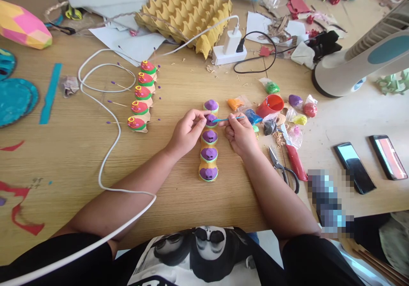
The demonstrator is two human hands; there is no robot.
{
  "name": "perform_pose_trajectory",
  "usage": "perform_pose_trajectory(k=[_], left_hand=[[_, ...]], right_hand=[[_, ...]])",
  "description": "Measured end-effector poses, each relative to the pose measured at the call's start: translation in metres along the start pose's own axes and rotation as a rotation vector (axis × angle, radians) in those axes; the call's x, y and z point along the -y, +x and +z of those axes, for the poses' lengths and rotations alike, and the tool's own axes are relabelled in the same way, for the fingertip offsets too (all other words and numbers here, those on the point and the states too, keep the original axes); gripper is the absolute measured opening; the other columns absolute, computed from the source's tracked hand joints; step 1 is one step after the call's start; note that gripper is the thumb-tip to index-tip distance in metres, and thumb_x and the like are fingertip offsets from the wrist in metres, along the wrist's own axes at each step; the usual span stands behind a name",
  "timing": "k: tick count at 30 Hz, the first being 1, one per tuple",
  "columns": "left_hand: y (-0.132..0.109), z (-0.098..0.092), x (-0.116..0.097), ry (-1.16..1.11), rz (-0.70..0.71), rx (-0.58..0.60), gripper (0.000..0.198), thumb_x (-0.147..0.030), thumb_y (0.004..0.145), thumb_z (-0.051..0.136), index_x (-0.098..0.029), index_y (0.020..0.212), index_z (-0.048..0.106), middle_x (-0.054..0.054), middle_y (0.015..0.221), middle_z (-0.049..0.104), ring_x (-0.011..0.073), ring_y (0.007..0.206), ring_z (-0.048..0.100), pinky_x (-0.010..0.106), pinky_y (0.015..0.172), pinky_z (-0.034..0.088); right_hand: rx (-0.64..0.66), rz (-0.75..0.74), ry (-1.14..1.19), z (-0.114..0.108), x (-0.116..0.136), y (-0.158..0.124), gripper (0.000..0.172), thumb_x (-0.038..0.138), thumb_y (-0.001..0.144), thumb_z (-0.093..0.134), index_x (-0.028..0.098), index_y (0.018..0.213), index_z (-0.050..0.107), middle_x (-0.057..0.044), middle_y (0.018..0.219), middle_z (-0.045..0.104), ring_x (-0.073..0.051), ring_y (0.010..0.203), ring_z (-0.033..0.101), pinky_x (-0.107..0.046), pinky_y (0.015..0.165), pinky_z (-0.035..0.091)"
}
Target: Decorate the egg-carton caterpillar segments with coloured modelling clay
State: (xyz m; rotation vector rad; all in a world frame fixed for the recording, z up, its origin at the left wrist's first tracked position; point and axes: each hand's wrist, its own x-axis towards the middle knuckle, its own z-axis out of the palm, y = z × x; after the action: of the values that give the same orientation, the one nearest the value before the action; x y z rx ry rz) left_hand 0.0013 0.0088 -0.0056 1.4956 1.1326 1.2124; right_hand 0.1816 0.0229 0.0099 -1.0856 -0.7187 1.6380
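Note:
A strip of egg-carton cups point(209, 154) lies on the table, its cups topped with purple clay over pale green edges. Small dark eyes and mouths mark the lower cups. My left hand point(188, 130) steadies the strip at the second cup from the far end, index finger and thumb against its left side. Pinched in my right hand point(239, 135) is a thin blue modelling tool point(223, 119), its flat end at that same cup. Left of my hands stands another egg-carton strip point(142, 94), with red and green clay faces and purple-tipped sticks.
Bagged coloured clay surrounds a red cup point(271, 104) on the right. Scissors point(281, 167) and a red-handled cutter point(295, 160) lie beside my right forearm. A white cable point(105, 158) crosses my left arm. Behind are an egg tray point(188, 13), a power strip point(228, 54) and a fan point(338, 71).

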Motion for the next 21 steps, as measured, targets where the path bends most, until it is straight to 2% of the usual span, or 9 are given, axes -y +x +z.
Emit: perform_pose_trajectory(k=[10, 16, 21], left_hand=[[-0.0003, -0.0001, -0.0006, -0.004, 0.009, -0.001, 0.026, -0.046, 0.099, 0.056, -0.02, 0.098, 0.056, 0.012, 0.133, 0.068, 0.0223, 0.117, 0.068, 0.038, 0.103, 0.051], [-0.0005, -0.0004, 0.0005, 0.0, 0.019, -0.008, 0.025, -0.045, 0.099, 0.056, -0.02, 0.097, 0.056, 0.012, 0.132, 0.069, 0.0214, 0.115, 0.069, 0.036, 0.1, 0.053], [-0.0009, -0.0001, 0.0014, 0.046, 0.072, -0.053, 0.021, -0.041, 0.098, 0.06, -0.02, 0.099, 0.061, 0.01, 0.128, 0.07, 0.0195, 0.108, 0.071, 0.033, 0.094, 0.056]], right_hand=[[-0.004, 0.01, 0.031, -0.0011, 0.001, 0.0006, 0.039, 0.04, 0.085, 0.074, 0.026, 0.084, 0.039, 0.006, 0.064, 0.066, -0.006, 0.041, 0.029, -0.017, 0.04, 0.02], [-0.029, 0.024, 0.037, -0.002, 0.002, 0.0014, 0.038, 0.041, 0.085, 0.074, 0.025, 0.084, 0.039, 0.007, 0.063, 0.065, -0.006, 0.04, 0.029, -0.018, 0.039, 0.019], [0.002, -0.013, 0.043, -0.0015, 0.0002, 0.0004, 0.04, 0.042, 0.084, 0.075, 0.025, 0.084, 0.039, 0.007, 0.062, 0.064, -0.005, 0.04, 0.029, -0.018, 0.04, 0.019]])
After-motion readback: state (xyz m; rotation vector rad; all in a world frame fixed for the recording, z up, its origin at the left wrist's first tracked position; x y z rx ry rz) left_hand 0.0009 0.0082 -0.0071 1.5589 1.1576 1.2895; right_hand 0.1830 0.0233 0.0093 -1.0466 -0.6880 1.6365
